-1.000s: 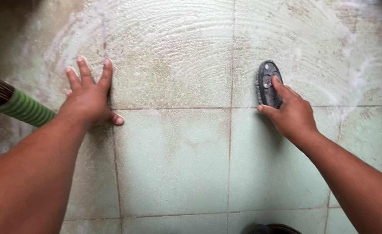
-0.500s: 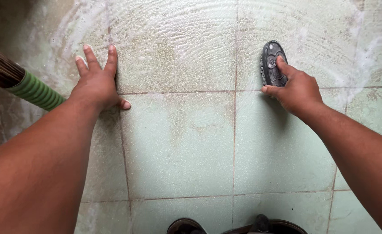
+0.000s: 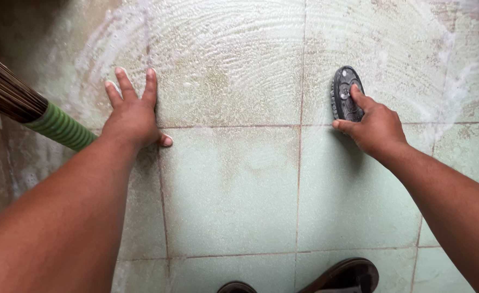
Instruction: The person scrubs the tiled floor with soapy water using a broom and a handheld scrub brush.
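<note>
Right hand (image 3: 374, 126), clamped on a dark oval scrubbing brush (image 3: 346, 93), draws it nearer across soapy green floor tiles (image 3: 234, 190) while the left hand (image 3: 133, 111) stays spread flat.

Head view, straight down, near floor (image 3: 234, 190)

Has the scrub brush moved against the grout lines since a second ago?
Yes. The scrub brush now sits wholly above the horizontal grout line; earlier its lower end reached it.

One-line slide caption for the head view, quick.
Right hand presses a dark brush on soapy green tiles; left hand lies flat beside a broom.
</note>
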